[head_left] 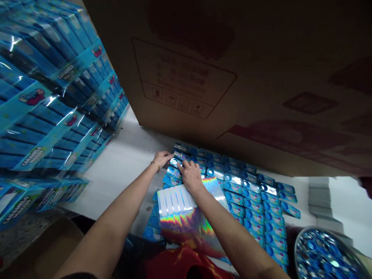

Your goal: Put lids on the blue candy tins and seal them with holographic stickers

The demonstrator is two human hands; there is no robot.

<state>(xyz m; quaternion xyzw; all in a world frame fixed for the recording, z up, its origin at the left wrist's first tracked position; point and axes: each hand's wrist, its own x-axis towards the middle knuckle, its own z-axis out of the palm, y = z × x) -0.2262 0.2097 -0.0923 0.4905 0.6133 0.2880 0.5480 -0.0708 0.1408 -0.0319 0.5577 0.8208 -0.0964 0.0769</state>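
Rows of small blue packets (pixel 235 198) with clear shiny fronts lie on the white table. At the far left corner of the rows, my left hand (pixel 161 159) pinches the left end of a packet (pixel 180 155) with a shimmering strip across it. My right hand (pixel 191 175) is beside it, fingers bent and tips down at the packet's right side; what they grip is hidden. Under my right wrist lies a holographic sticker sheet (pixel 192 224), with pale bare strips along its upper left part. It covers some of the packets.
A large cardboard carton (pixel 186 85) looms over the far side of the rows. Wrapped stacks of blue display boxes (pixel 52 112) stand at left. At lower right is a round tub (pixel 299 242) of small blue and silver pieces, near grey stacked pieces (pixel 319 197).
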